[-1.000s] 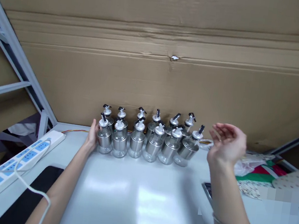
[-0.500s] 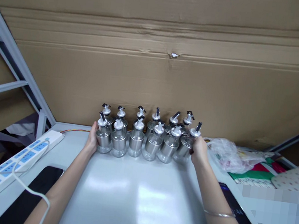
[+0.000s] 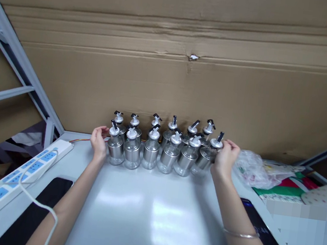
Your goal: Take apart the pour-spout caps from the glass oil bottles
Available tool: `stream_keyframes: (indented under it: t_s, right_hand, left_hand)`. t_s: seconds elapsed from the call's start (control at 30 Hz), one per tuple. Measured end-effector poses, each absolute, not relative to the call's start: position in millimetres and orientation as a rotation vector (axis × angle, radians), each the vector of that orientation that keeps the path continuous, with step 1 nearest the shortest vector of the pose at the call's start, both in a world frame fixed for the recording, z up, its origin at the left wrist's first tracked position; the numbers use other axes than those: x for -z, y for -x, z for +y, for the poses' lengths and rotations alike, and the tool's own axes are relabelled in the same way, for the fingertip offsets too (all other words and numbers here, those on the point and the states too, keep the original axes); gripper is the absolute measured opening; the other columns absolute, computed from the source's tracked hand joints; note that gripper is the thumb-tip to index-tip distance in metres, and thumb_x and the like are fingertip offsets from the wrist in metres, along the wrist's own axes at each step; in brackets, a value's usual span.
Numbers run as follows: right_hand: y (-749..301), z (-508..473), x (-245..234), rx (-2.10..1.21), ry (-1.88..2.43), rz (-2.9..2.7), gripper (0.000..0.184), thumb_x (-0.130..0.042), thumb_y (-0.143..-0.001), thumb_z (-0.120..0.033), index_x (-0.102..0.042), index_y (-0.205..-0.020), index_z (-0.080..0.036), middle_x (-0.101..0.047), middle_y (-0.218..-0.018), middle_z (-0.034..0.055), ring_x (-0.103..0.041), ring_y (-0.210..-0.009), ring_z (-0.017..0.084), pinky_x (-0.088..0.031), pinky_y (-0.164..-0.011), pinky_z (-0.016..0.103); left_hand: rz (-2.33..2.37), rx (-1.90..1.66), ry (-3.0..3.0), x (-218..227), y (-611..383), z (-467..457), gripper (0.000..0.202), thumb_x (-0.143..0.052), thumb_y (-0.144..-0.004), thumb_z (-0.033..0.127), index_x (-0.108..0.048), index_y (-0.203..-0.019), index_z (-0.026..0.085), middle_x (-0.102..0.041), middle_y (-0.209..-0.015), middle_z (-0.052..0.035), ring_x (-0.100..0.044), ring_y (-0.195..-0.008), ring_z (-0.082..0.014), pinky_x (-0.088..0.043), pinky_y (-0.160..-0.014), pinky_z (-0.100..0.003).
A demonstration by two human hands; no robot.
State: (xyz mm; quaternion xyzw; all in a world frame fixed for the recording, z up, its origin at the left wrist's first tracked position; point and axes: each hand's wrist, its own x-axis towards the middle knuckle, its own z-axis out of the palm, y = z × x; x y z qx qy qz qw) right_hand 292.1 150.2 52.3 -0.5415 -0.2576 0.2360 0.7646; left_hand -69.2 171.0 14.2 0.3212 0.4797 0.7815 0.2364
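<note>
Several glass oil bottles with metal sleeves and black-tipped pour spouts stand upright in two rows, front and back, against the cardboard. My left hand point(image 3: 99, 142) is beside the leftmost front bottle point(image 3: 116, 148), its fingers loosely bent and apart, with nothing in them. At the other end, my right hand point(image 3: 225, 159) is close beside the rightmost front bottle point(image 3: 205, 159), fingers loosely bent and holding nothing; whether its palm edge touches that bottle I cannot tell. The back row, including a bottle with its spout turned right point(image 3: 209, 127), is partly hidden behind the front one.
A cardboard sheet point(image 3: 169, 79) rises behind the table point(image 3: 126, 222). To the left lie a power strip point(image 3: 24, 176) with a white cable and a black phone point(image 3: 41, 203). A clear plastic bag point(image 3: 250, 168) and another phone point(image 3: 265, 236) are on the right.
Both hands have come off the end bottles and moved outward, their fingers loosening. The bottles stand in the same two rows. The whole view has shifted slightly.
</note>
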Motion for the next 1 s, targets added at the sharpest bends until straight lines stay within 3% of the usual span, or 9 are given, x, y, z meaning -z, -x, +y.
stream_keyframes:
  t_s: [0.1, 0.17, 0.33, 0.47, 0.57, 0.73, 0.9, 1.0]
  right_hand:
    - [-282, 142, -70, -0.218, 1.103, -0.505, 0.015, -0.046, -0.075, -0.021, -0.04, -0.088, -0.024, -0.044, -0.098, 0.0012, -0.047, -0.098, 0.016, -0.036, -0.096, 0.032]
    - [-274, 133, -82, -0.092, 1.044, -0.516, 0.019, -0.047, -0.073, -0.019, -0.041, -0.091, -0.023, -0.044, -0.105, 0.004, -0.045, -0.106, 0.017, -0.032, -0.102, 0.033]
    - [-244, 104, -110, 0.097, 0.75, -0.692, 0.025, -0.048, -0.07, -0.021, -0.046, -0.095, -0.019, -0.048, -0.099, 0.0066, -0.051, -0.1, 0.02, -0.036, -0.099, 0.043]
    - [-217, 80, -125, 0.071, 0.66, -0.778, 0.024, -0.048, -0.069, -0.021, -0.046, -0.092, -0.021, -0.05, -0.1, 0.0062, -0.054, -0.102, 0.02, -0.042, -0.091, 0.042]
    - [-205, 70, -131, 0.067, 0.639, -0.78, 0.017, -0.048, -0.069, -0.023, -0.046, -0.086, -0.025, -0.054, -0.097, 0.0047, -0.056, -0.101, 0.021, -0.046, -0.085, 0.042]
    - [-197, 62, -135, 0.026, 0.522, -0.777, 0.015, -0.051, -0.068, -0.022, -0.05, -0.083, -0.026, -0.056, -0.094, 0.0045, -0.057, -0.097, 0.022, -0.045, -0.08, 0.042]
    - [-191, 57, -135, 0.045, 0.518, -0.844, 0.011, -0.052, -0.068, -0.022, -0.051, -0.078, -0.026, -0.055, -0.091, 0.003, -0.057, -0.096, 0.022, -0.045, -0.08, 0.042]
    - [-191, 58, -134, 0.075, 0.503, -0.856, 0.011, -0.054, -0.067, -0.025, -0.052, -0.077, -0.027, -0.056, -0.089, 0.002, -0.057, -0.092, 0.022, -0.045, -0.076, 0.041]
  left_hand:
    - [1.302, -2.257, -1.038, -35, 67, 162, 0.019, -0.045, -0.08, 0.032, -0.057, -0.079, 0.018, -0.061, -0.076, -0.0003, -0.059, -0.07, -0.0119, -0.043, -0.068, -0.022]
    - [1.283, -2.333, -1.146, -46, 62, 154, 0.019, -0.044, -0.083, 0.033, -0.056, -0.081, 0.018, -0.059, -0.076, -0.0005, -0.058, -0.071, -0.0121, -0.043, -0.07, -0.023]
    - [1.213, -2.407, -1.375, -47, 42, 142, 0.021, -0.048, -0.084, 0.038, -0.052, -0.094, 0.019, -0.056, -0.085, -0.0014, -0.056, -0.078, -0.0138, -0.044, -0.077, -0.026]
    - [1.189, -2.382, -1.421, -39, 36, 141, 0.026, -0.053, -0.082, 0.039, -0.048, -0.098, 0.02, -0.055, -0.091, -0.0029, -0.056, -0.083, -0.0148, -0.045, -0.078, -0.027]
    - [1.191, -2.335, -1.394, -37, 39, 142, 0.025, -0.049, -0.085, 0.041, -0.046, -0.097, 0.02, -0.056, -0.087, -0.003, -0.057, -0.08, -0.015, -0.045, -0.072, -0.025]
    - [1.229, -2.257, -1.328, -38, 42, 139, 0.024, -0.041, -0.088, 0.044, -0.044, -0.095, 0.021, -0.055, -0.079, 0.0, -0.049, -0.057, -0.0097, -0.037, -0.054, -0.02]
    - [1.245, -2.109, -1.429, -37, 42, 134, 0.037, -0.063, -0.073, 0.048, -0.049, -0.095, 0.021, -0.055, -0.079, 0.0011, -0.052, -0.069, -0.013, -0.04, -0.064, -0.021]
    - [1.275, -1.901, -1.515, -36, 43, 135, 0.031, -0.07, -0.067, 0.044, -0.056, -0.08, 0.019, -0.055, -0.069, 0.0017, -0.05, -0.063, -0.0128, -0.038, -0.061, -0.022]
